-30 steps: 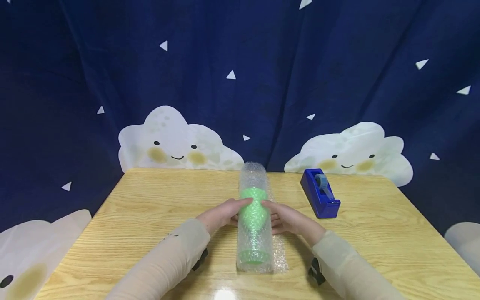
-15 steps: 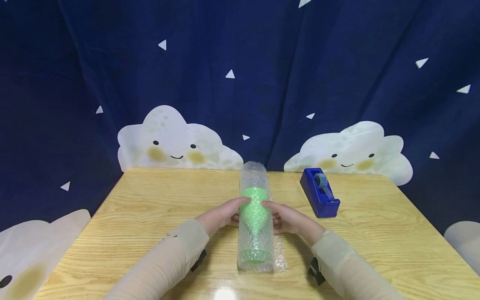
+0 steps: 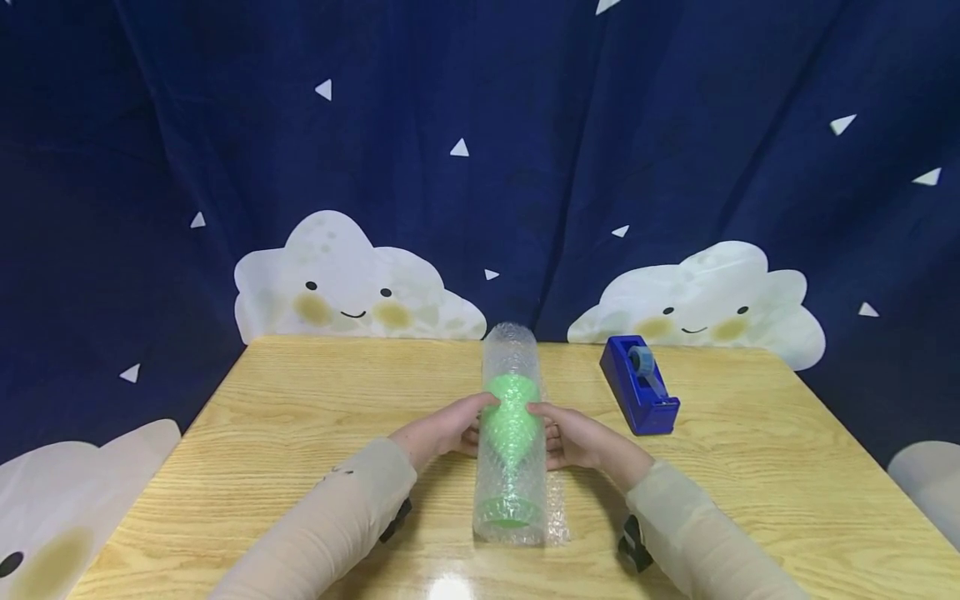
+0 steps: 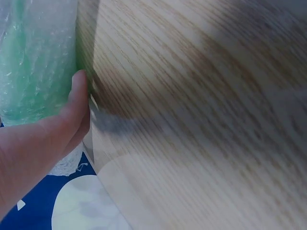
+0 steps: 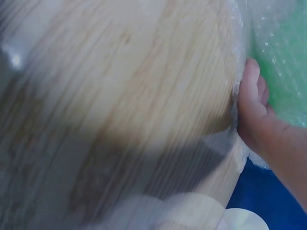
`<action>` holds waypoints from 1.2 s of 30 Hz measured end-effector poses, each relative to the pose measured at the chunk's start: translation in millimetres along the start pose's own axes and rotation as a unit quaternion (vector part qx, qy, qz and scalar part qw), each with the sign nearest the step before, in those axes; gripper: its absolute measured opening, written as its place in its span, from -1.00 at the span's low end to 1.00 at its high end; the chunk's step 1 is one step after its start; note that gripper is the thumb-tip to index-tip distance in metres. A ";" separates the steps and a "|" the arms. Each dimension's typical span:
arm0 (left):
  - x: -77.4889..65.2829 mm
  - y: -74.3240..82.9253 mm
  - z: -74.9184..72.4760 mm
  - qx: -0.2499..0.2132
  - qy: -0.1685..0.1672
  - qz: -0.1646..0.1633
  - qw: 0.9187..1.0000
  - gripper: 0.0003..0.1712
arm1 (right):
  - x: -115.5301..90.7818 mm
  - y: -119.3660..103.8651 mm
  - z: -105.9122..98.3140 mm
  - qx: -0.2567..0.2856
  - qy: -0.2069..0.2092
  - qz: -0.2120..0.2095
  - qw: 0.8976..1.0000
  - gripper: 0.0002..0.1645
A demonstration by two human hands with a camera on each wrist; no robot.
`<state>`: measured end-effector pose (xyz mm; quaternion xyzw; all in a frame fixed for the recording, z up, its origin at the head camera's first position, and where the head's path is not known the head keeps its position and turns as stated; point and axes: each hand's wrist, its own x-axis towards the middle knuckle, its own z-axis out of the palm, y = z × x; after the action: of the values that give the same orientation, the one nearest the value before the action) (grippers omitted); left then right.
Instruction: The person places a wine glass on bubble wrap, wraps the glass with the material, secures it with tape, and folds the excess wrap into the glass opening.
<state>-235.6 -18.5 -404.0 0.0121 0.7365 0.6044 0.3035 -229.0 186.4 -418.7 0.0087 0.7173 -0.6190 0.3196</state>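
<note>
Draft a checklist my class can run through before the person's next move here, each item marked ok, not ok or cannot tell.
1. Left hand holding the bubble wrap from its side: ok.
2. Right hand holding the opposite side: ok.
3. Wrap around the green object: ok, green shows through the layers.
4. Loose flap tucked in: not ok, it sticks out on the right hand's side.
5. Tape dispenser handy: ok, on the table and probably within right-hand reach.
6. Green object undamaged: cannot tell, the wrap blurs it.
</note>
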 end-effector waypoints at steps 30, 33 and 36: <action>1.3 0.1 -0.7 0.000 0.006 0.005 1.000 -0.20 | -2.9 -0.5 7.1 -0.006 0.086 -0.005 0.996 -0.68; 1.9 -0.1 -0.3 0.003 0.009 0.004 1.000 -0.23 | -0.9 -0.7 8.6 -0.012 0.102 -0.009 0.995 -0.64; 2.2 -0.1 0.0 0.002 0.012 0.001 1.000 -0.22 | 0.7 -4.0 10.0 -0.022 0.128 -0.014 0.991 -0.62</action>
<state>-237.4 -17.7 -405.1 0.0061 0.7414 0.6033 0.2938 -226.8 176.3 -415.8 0.0706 0.7660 -0.6011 0.2165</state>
